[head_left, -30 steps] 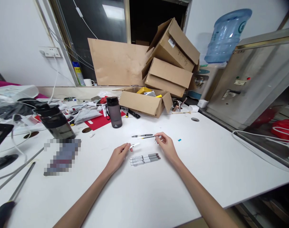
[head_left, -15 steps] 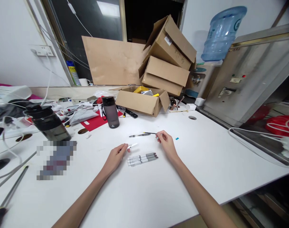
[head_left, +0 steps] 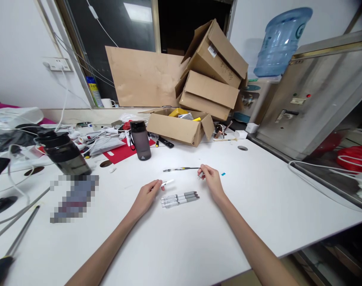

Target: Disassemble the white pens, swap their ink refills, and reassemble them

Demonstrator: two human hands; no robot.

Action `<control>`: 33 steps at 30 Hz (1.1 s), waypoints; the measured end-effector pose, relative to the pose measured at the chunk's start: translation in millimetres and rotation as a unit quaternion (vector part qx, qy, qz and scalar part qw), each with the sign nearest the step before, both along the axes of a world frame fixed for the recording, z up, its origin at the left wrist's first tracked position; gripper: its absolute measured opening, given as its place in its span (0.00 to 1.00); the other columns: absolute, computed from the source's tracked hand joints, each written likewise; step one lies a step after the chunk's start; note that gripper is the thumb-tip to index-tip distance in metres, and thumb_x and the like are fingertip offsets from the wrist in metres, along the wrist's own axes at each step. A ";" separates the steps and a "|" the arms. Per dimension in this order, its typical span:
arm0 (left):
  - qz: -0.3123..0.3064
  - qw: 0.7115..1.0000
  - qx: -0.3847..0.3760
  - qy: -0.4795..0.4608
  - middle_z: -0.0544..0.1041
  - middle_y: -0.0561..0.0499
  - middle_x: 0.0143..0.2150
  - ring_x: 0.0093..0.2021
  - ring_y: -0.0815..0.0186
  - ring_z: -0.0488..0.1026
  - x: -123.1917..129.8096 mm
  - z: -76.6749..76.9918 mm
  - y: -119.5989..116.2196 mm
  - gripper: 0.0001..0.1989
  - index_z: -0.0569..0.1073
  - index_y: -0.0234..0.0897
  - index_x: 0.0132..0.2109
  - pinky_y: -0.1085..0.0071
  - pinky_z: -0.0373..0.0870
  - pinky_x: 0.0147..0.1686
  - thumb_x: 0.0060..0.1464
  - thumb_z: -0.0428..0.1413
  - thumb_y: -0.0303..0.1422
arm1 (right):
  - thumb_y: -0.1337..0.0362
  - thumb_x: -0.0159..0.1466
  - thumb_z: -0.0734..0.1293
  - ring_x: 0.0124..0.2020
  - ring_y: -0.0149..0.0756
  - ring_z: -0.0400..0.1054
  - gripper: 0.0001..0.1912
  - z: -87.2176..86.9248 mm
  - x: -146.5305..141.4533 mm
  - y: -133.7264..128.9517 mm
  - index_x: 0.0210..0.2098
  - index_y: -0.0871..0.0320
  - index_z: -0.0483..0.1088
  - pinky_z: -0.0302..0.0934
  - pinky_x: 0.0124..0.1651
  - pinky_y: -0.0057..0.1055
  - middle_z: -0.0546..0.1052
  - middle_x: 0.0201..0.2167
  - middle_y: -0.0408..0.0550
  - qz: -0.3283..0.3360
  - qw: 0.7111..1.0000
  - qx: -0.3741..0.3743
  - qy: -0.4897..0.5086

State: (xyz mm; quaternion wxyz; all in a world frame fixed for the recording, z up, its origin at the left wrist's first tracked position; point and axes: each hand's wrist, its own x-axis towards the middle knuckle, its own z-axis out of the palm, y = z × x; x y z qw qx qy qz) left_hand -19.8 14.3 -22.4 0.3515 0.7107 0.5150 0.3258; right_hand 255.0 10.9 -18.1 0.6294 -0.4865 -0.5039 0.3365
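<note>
My left hand (head_left: 148, 194) pinches a white pen part (head_left: 168, 182) that points to the right. My right hand (head_left: 210, 178) is closed on a small grey pen part (head_left: 201, 174). Just left of its fingertips lies a thin dark refill or pen (head_left: 183, 168) on the white table (head_left: 175, 246). Several pens (head_left: 180, 199) with clear and grey ends lie side by side between my hands, nearer to me. A small blue piece (head_left: 223, 174) rests right of my right hand.
A dark bottle (head_left: 141, 143) and an open cardboard box (head_left: 175, 129) stand behind my hands. At the left are another bottle (head_left: 64, 155), a screwdriver (head_left: 22, 230) and tangled cables. A metal cabinet (head_left: 306, 95) stands at the right.
The thin dark piece by my right hand now lies lower, in line with the table. The view has shifted slightly; my left hand still holds the white part.
</note>
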 end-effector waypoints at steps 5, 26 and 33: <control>-0.003 1.000 -0.002 -0.010 0.55 0.57 0.24 0.28 0.65 0.55 0.1 1.0 -1.1 0.27 0.76 0.37 0.35 0.71 0.51 0.31 0.66 0.44 0.53 | 0.41 0.63 0.66 0.25 0.35 0.65 0.28 2.9 -2.2 -2.7 0.21 0.57 0.73 0.61 0.34 0.33 0.74 0.22 0.47 0.003 1.000 -0.011 -0.010; -0.003 1.000 -0.012 -0.022 0.57 0.57 0.24 0.27 0.66 0.55 -0.6 -0.6 1.4 0.28 0.76 0.37 0.35 0.71 0.51 0.30 0.65 0.45 0.54 | 0.46 0.63 0.68 0.29 0.35 0.66 0.18 -7.2 -0.1 2.9 0.35 0.55 0.75 0.61 0.35 0.31 0.76 0.30 0.45 0.014 0.999 0.016 -0.049; -0.001 1.000 -0.006 -0.019 0.58 0.57 0.23 0.26 0.65 0.55 -0.2 1.9 -0.4 0.29 0.76 0.38 0.34 0.71 0.52 0.29 0.65 0.44 0.55 | 0.51 0.62 0.69 0.32 0.37 0.68 0.15 -6.2 1.1 0.6 0.40 0.55 0.76 0.62 0.35 0.31 0.78 0.37 0.48 -0.001 0.998 0.019 -0.060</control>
